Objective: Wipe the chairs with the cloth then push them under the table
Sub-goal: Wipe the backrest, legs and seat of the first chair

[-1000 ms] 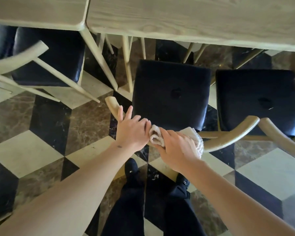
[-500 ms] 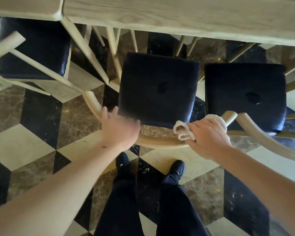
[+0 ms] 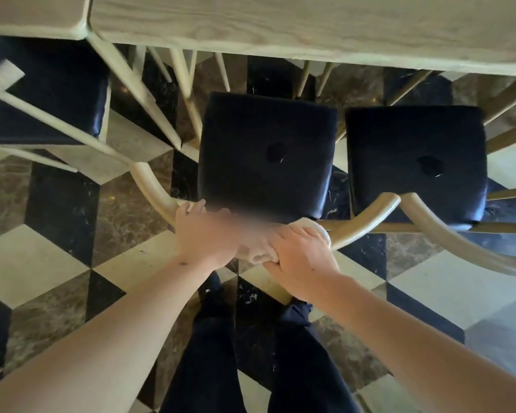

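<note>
Directly below me stands the middle chair (image 3: 265, 150), with a black cushioned seat and a curved pale wooden backrest (image 3: 155, 189). My left hand (image 3: 203, 234) rests on the backrest's left-middle part, fingers wrapped over the rail. My right hand (image 3: 298, 254) presses a whitish cloth (image 3: 258, 251) against the rail just right of the left hand. The two hands almost touch. The pale wooden table (image 3: 310, 28) spans the top; the seat's front edge sits just short of it.
A second black-seated chair (image 3: 414, 162) stands close on the right, its backrest end touching the middle chair's. A third chair (image 3: 42, 90) is at the upper left. Table and chair legs crowd under the tabletop. My dark trousers and shoes are below on the chequered marble floor (image 3: 33, 257).
My right hand slid the cloth along the backrest from the right end back toward the middle, beside the left hand. The left hand stayed on the rail.
</note>
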Demonstrator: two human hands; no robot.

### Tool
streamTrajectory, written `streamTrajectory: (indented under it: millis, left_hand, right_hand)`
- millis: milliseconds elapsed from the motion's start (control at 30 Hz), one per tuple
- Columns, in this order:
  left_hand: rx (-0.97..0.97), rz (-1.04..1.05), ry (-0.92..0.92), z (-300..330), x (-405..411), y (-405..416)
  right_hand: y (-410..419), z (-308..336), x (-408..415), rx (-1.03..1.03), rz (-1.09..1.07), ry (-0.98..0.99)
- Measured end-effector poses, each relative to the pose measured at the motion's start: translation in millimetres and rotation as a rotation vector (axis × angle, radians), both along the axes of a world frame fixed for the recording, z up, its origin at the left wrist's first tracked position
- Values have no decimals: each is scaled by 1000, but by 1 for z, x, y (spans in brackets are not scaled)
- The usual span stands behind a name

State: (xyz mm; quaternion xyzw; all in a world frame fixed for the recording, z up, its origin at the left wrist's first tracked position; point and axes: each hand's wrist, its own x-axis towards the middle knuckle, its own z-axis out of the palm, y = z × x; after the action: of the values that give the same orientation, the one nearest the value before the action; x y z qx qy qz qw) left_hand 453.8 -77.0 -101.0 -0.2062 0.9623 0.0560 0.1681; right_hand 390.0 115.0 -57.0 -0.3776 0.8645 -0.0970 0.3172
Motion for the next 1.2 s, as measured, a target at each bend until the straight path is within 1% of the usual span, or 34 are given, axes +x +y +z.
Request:
streamTrajectory:
  millis: [67,233,333,433,500,567,633,700,800,867,967,1033,1100,1200]
  left_hand:
    - [5,36,42,1,-3,4]
    - [0,40,12,2,-2,1]
    - [-8,28,21,3,-1,2]
    - [-10,27,50,5,-6,5]
    - [-8,28,49,6,-6,6]
    - [-3,27,42,5,-5,6]
    - [7,24,41,6,-4,6]
    - [13,29,46,7,-4,8]
    - [12,42,54,7,-5,9]
    - [-2,38,24,9,-7,8]
    - [-9,-19,-86,13,-6,8]
    - [7,-65,-98,15,-5,7]
    - [15,-70,-55,18,-7,10]
    - [53,-36,97,13,-12,5]
  right_hand:
    - [14,6,-13,36,42,19]
    - [50,8,-52,165,190,90]
    - [77,8,-97,244,289,147]
    - [106,9,-145,275,328,240]
    - [120,4,-154,259,332,278]
    - [120,-2,-142,228,216,290]
    - [107,-3,-112,232,19,320]
    - [88,-2,-73,249,-71,300]
    - [49,1,-21,169,-132,189]
    - [17,3,3,118,-164,137]
    - [-24,4,33,19,-215,108]
    - [-33,4,41,-35,-276,105]
    - [-21,5,40,-35,-210,113]
    - [17,10,23,-5,-120,122]
